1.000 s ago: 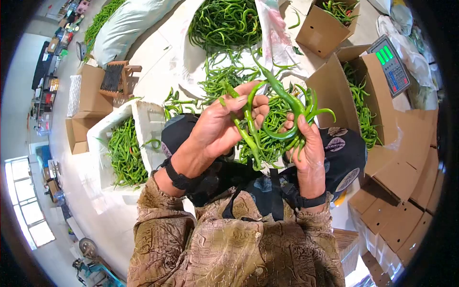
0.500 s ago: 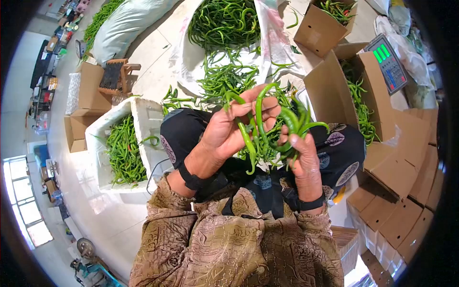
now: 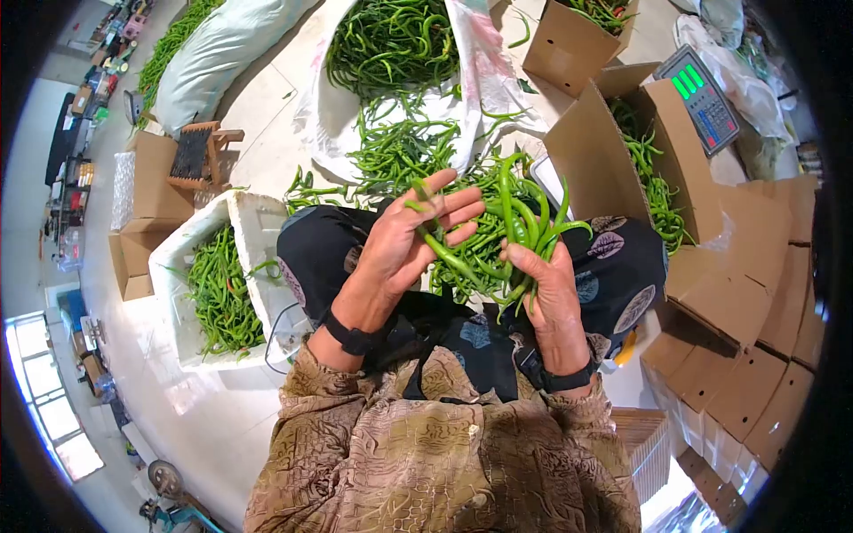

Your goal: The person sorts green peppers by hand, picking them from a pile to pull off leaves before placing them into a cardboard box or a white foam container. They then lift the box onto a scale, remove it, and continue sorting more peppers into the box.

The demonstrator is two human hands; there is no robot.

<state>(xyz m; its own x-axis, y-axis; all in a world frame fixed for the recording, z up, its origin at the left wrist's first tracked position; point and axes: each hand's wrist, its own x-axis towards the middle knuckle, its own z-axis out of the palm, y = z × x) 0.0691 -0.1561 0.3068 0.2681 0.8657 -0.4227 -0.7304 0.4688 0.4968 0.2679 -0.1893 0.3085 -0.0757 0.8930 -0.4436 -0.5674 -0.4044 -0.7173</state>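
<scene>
My left hand (image 3: 395,235) is palm up with its fingers spread, and a green pepper (image 3: 451,258) lies across the palm, its stem end near the thumb. To the right, my right hand (image 3: 553,289) is closed round a bunch of long green peppers (image 3: 524,218), which fan out above and beside the thumb. Beneath and between both hands is a heap of loose green peppers (image 3: 484,244), partly hidden by them. Another pile (image 3: 404,151) spills from the open mouth of a white sack (image 3: 333,133) beyond the hands.
A white foam box (image 3: 244,209) of peppers stands at the left. On the right are an open cardboard box (image 3: 582,151) with peppers and a scale display (image 3: 702,98). A small stool (image 3: 194,153) and a full sack (image 3: 213,62) are at the upper left.
One curved pepper has left my left hand and is now with the bunch in my right hand. My left fingers have spread apart. The surroundings have shifted slightly left in view.
</scene>
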